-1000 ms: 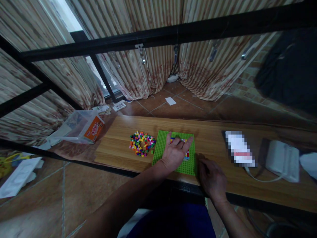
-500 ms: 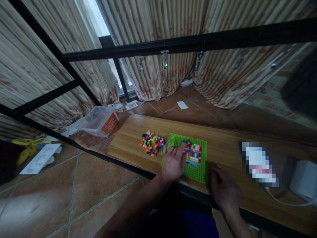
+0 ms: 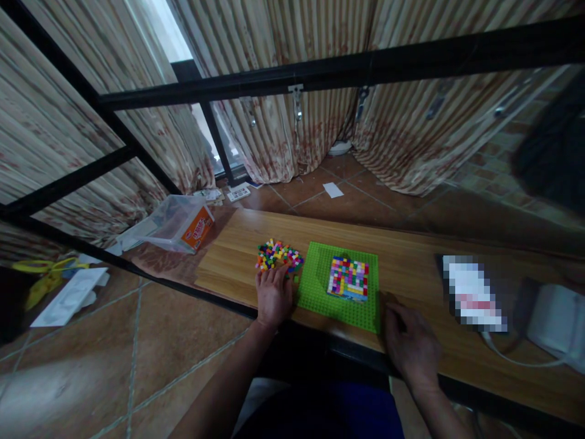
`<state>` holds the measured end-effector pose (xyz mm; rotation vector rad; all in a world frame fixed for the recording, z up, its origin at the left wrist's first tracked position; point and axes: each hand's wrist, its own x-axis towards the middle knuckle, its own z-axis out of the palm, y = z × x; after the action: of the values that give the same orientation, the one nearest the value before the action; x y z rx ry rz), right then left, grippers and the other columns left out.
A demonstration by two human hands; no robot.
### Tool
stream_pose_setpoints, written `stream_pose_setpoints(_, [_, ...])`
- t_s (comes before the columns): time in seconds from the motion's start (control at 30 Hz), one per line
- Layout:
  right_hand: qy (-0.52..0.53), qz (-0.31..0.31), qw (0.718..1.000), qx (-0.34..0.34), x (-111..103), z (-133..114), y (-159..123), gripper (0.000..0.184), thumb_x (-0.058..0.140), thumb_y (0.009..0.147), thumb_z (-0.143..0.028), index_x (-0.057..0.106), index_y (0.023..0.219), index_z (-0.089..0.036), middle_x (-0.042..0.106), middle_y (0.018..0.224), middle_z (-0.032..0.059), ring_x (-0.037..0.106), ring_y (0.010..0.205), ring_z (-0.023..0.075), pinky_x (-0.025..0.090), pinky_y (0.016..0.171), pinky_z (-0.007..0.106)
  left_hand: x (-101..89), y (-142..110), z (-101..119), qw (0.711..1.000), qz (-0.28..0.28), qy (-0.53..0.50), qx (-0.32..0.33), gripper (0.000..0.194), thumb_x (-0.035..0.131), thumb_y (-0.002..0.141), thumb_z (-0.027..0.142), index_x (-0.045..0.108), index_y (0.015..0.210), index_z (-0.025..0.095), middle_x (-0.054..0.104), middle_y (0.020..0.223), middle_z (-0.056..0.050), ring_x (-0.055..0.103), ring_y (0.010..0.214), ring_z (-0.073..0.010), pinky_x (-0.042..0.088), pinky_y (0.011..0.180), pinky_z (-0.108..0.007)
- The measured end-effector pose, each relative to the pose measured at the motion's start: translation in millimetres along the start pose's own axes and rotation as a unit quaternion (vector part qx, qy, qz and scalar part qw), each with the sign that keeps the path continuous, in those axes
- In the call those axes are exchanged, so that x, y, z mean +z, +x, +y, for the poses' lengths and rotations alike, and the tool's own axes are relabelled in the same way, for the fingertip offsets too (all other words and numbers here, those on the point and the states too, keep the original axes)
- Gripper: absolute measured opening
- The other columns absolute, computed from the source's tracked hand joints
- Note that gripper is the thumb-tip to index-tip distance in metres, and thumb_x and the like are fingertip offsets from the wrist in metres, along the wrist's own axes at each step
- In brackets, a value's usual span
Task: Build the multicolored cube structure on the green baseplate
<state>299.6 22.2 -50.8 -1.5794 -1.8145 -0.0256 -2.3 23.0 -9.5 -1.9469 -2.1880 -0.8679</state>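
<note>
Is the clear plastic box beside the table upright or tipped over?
Tipped over. The clear plastic box lies on its side, its orange label slanted and its opening facing left.

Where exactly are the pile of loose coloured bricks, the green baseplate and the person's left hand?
pile of loose coloured bricks (image 3: 276,253), head view, middle of the heap.
green baseplate (image 3: 315,286), head view, bare studded area left of the built block.
left hand (image 3: 273,294), head view, back of the hand.
</note>
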Motion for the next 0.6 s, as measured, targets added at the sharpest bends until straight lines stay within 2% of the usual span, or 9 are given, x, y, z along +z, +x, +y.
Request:
stream_pose_setpoints(0.17, [0.001,-0.002,1.000,0.001,-1,-1,1,0.035,0.045,0.097,-0.040,0.072,0.097,-0.017,0.074,0.094,0.0121,0.068,0.082,0.0250,0.050,0.073,0.035,-1.2,-1,4,1.000,0.003,0.003,0.027,0.017,0.058,0.091,0.026,0.070,0.103,0.021,0.071,0.110,-0.009,0.062,0.107,-0.0259,0.041,0.102,-0.046])
stream_pose_setpoints(0.3, [0.003,-0.004,1.000,0.001,-2,-1,2,0.034,0.045,0.097,-0.039,0.072,0.098,-0.017,0.074,0.094,0.0117,0.068,0.083,0.0241,0.051,0.075,0.034,-0.4,-2,8,0.999,0.002,0.014,0.038,0.014,0.062,0.090,0.030,0.072,0.095,0.021,0.071,0.110,-0.008,0.061,0.106,-0.0268,0.039,0.104,-0.049])
stream_pose_setpoints(0.6, [0.007,-0.005,1.000,0.005,-1,-2,2,0.036,0.045,0.097,-0.039,0.072,0.098,-0.016,0.074,0.095,0.0121,0.068,0.083,0.0238,0.051,0.076,0.034,10.8,2,3,0.999,0.001,0.027,0.047,0.014,0.058,0.092,0.024,0.071,0.091,0.021,0.072,0.112,-0.008,0.062,0.106,-0.0292,0.038,0.104,-0.053])
